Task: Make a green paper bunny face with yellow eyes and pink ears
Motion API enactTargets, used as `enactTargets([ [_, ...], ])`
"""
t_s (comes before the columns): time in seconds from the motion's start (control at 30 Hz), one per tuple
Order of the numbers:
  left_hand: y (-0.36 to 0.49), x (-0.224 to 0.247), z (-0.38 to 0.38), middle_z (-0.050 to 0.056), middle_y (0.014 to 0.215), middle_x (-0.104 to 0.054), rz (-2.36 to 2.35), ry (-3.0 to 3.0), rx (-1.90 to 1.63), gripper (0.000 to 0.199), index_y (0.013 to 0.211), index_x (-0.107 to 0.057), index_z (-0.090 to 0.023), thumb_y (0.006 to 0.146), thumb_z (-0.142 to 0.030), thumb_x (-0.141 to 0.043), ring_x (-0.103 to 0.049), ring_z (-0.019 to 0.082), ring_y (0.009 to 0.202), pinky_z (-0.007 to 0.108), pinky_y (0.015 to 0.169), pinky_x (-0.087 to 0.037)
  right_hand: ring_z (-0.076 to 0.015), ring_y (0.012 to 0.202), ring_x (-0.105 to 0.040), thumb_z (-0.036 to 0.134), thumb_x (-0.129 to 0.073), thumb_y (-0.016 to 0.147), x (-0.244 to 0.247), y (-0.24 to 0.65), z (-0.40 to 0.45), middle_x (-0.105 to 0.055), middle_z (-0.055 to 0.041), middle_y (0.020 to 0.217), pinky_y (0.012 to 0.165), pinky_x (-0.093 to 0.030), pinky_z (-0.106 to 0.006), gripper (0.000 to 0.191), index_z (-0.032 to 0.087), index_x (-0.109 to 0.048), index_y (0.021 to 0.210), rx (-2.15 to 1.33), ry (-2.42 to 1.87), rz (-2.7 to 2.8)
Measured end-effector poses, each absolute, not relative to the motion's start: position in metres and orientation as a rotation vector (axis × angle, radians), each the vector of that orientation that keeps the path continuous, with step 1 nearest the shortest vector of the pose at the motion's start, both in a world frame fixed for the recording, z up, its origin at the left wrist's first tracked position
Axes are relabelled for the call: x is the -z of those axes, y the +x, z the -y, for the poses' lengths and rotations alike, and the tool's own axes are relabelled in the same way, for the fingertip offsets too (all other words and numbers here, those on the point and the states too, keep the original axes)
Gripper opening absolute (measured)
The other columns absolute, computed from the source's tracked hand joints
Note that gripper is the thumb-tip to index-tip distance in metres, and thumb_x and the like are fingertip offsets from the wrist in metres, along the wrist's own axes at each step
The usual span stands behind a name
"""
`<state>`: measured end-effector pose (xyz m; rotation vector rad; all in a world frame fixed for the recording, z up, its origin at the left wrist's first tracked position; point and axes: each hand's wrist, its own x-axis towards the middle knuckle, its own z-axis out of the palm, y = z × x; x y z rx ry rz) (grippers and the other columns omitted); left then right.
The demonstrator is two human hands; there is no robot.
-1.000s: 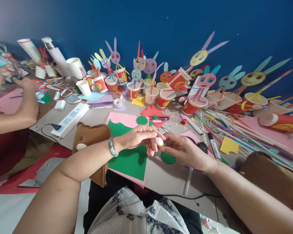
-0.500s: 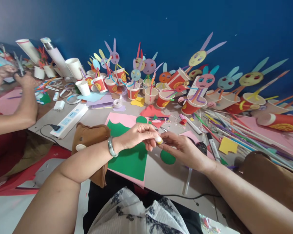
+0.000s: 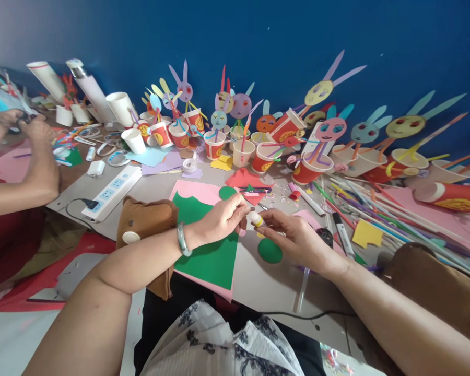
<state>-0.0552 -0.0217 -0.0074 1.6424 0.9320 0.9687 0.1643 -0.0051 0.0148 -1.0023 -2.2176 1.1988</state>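
Note:
My right hand (image 3: 288,232) is closed around a small white-and-yellow bottle (image 3: 257,219), its white end tilted toward my left hand. Just left of it, my left hand (image 3: 229,216), with a jade bangle at the wrist, has its thumb and fingers pinched together; what they hold, if anything, is too small to make out. Under my left hand lies a green sheet (image 3: 207,266) with cut-out edges, on top of a pink sheet (image 3: 188,190). A green paper circle (image 3: 270,251) rests on the table below my right hand.
Paper cups with rabbit-faced figures (image 3: 218,120) line the blue wall. Pipe cleaners (image 3: 407,224), a marker (image 3: 342,235) and yellow paper (image 3: 367,233) lie at right. Leftward are a brown pouch (image 3: 147,222), a power strip (image 3: 113,190) and another person's hands (image 3: 33,125) with scissors.
My left hand has come off the white end of the bottle and moved slightly left and up. The bottle stays in my right hand. The other person's scissors have shifted.

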Motion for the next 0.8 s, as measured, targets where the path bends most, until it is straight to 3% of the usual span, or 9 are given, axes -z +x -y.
enactTargets([
  [0.13,-0.055,0.009,0.020,-0.003,0.064,-0.062,-1.034,1.755,-0.894,0.033,0.083,-0.040,-0.021,0.106,-0.044,-0.035,-0.058,0.009,0.056,0.022,0.059,-0.043,-0.0222,0.085,-0.070,0.052,-0.059,0.094,-0.019,0.169,0.001,-0.074,-0.0070,0.098,0.074,-0.056,-0.033,0.033,0.023,-0.062,0.110,-1.108,-1.072,2.117],
  [0.23,-0.054,0.006,0.020,-0.002,0.062,-0.062,-1.102,1.834,-0.824,0.034,0.075,-0.042,-0.021,0.105,-0.037,-0.038,-0.057,0.009,0.057,0.022,0.062,-0.042,-0.0202,0.075,-0.065,0.051,-0.057,0.094,-0.027,0.174,-0.003,-0.070,-0.0050,0.087,0.067,-0.051,-0.031,0.031,0.023,-0.061,0.107,-0.885,-1.157,2.118],
  [0.33,-0.055,0.004,0.021,-0.002,0.062,-0.062,-1.134,1.896,-0.768,0.038,0.069,-0.044,-0.020,0.103,-0.038,-0.043,-0.059,0.010,0.060,0.022,0.062,-0.040,-0.0173,0.066,-0.057,0.043,-0.060,0.089,-0.039,0.184,-0.009,-0.066,-0.0031,0.080,0.062,-0.045,-0.029,0.026,0.021,-0.061,0.103,-0.556,-1.293,2.097],
  [0.47,-0.055,0.008,0.020,-0.001,0.063,-0.063,-1.098,1.932,-0.688,0.045,0.064,-0.047,-0.018,0.100,-0.045,-0.051,-0.062,0.012,0.065,0.022,0.062,-0.040,-0.0138,0.059,-0.048,0.037,-0.066,0.078,-0.049,0.211,-0.029,-0.061,-0.0006,0.066,0.059,-0.038,-0.027,0.020,0.019,-0.060,0.084,-0.240,-1.530,2.003],
  [0.57,-0.054,0.015,0.019,-0.001,0.070,-0.064,-1.135,1.969,-0.689,0.032,0.071,-0.053,-0.017,0.094,-0.038,-0.063,-0.060,0.011,0.063,0.023,0.061,-0.041,-0.0148,0.060,-0.050,0.035,-0.065,0.079,-0.050,0.229,-0.054,-0.063,-0.0038,0.067,0.061,-0.034,-0.028,0.017,0.018,-0.065,0.078,-0.150,-1.714,2.175],
  [0.63,-0.053,0.019,0.019,0.001,0.089,-0.069,-1.122,1.993,-0.727,0.011,0.095,-0.060,-0.016,0.089,-0.023,-0.067,-0.061,0.009,0.065,0.023,0.065,-0.044,-0.0186,0.066,-0.054,0.033,-0.063,0.085,-0.045,0.237,-0.073,-0.068,-0.0097,0.076,0.062,-0.031,-0.030,0.019,0.016,-0.071,0.087,-0.065,-1.892,2.338],
  [0.7,-0.053,0.020,0.018,0.004,0.106,-0.069,-1.092,2.034,-0.762,0.022,0.109,-0.061,-0.017,0.087,-0.018,-0.067,-0.063,0.009,0.069,0.024,0.071,-0.047,-0.0233,0.075,-0.059,0.035,-0.059,0.092,-0.038,0.241,-0.091,-0.072,-0.0172,0.090,0.064,-0.029,-0.032,0.030,0.014,-0.073,0.106,0.008,-2.079,2.385],
  [0.77,-0.054,0.018,0.017,0.004,0.099,-0.069,-1.076,2.100,-0.762,0.011,0.092,-0.064,-0.016,0.093,-0.026,-0.062,-0.063,0.011,0.073,0.026,0.073,-0.047,-0.0264,0.080,-0.062,0.036,-0.058,0.093,-0.029,0.245,-0.107,-0.072,-0.0236,0.097,0.064,-0.028,-0.034,0.036,0.010,-0.073,0.113,-0.012,-2.137,2.397],
  [0.8,-0.054,0.016,0.017,0.004,0.090,-0.068,-1.079,2.127,-0.748,0.025,0.079,-0.063,-0.015,0.097,-0.032,-0.058,-0.062,0.012,0.073,0.026,0.073,-0.046,-0.0267,0.082,-0.062,0.035,-0.058,0.094,-0.024,0.247,-0.114,-0.072,-0.0244,0.100,0.065,-0.028,-0.034,0.037,0.010,-0.073,0.115,-0.026,-2.140,2.411],
])
